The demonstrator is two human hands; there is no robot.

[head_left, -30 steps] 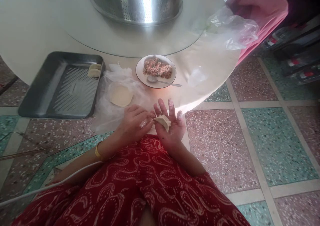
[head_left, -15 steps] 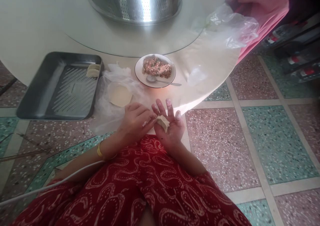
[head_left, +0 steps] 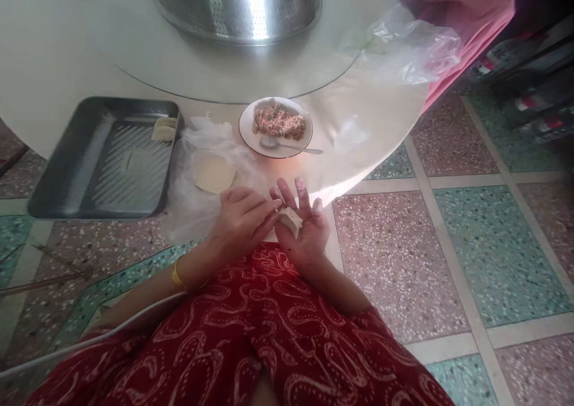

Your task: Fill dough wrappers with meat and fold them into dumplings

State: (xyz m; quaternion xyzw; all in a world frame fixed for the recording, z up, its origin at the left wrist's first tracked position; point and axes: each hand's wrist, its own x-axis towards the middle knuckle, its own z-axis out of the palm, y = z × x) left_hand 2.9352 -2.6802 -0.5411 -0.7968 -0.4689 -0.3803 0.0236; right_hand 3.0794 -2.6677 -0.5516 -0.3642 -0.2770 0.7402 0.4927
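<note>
Fingertips and thumb of the left hand (head_left: 242, 219) are brought together on the left edge of the folded dumpling (head_left: 290, 221); the exact contact surface is too small to resolve. Right hand (head_left: 305, 231): palm upward, fingers spread and extended, with the folded dumpling lying on the palm and finger bases. White powder marks the right fingertips. Both hands are positioned at the near edge of the table (head_left: 385, 104), just above the red patterned garment (head_left: 251, 322).

Working components near the hands are arranged as follows. Beyond the left hand, one round wrapper (head_left: 215, 173) lies flat on a crumpled translucent plastic bag (head_left: 191, 208). To the left of this bag sits a dark rectangular tray (head_left: 134, 170); two finished dumplings (head_left: 164, 130) rest side by side near its far right corner. Straight ahead of the hands stands a white bowl (head_left: 248, 130) with a dark rim. It contains minced filling (head_left: 278, 121) and a metal spoon (head_left: 293, 147), whose handle extends over the right side of the rim.

Farther back, a perforated steel vessel (head_left: 237, 11) stands on a glass turntable (head_left: 278, 74). A clear plastic bag (head_left: 421, 50) lies at right, beside pink fabric (head_left: 466, 17).
</note>
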